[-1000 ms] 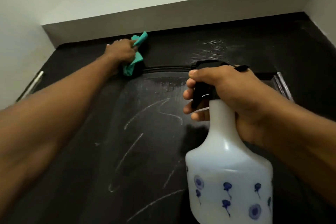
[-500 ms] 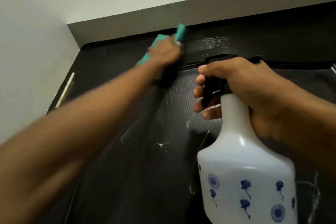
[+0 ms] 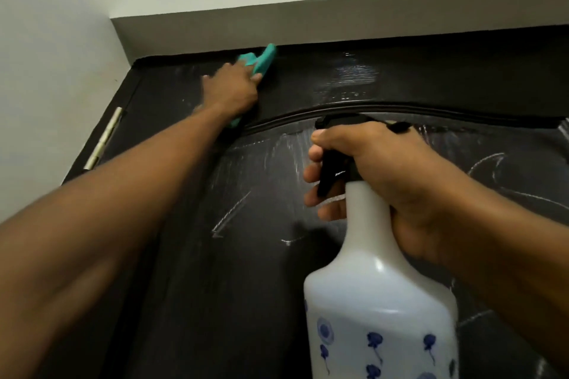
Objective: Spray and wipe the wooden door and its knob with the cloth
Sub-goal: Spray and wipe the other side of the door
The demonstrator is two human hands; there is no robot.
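A: Left hand (image 3: 234, 86)?
B: Pressed the teal cloth (image 3: 261, 62) flat against the dark door (image 3: 191, 286), near its top edge; cloth showed past the fingertips and under the wrist. Finger curl unclear.
A: Right hand (image 3: 378, 169)?
B: Wrapped round the spray bottle (image 3: 378, 301) neck, fingers on the black trigger (image 3: 331, 172), nearer than the left. Knob not visible. Pale streaks lay between both hands.

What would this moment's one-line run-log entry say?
left hand: presses teal cloth on door top | right hand: grips spray bottle | knob: unseen
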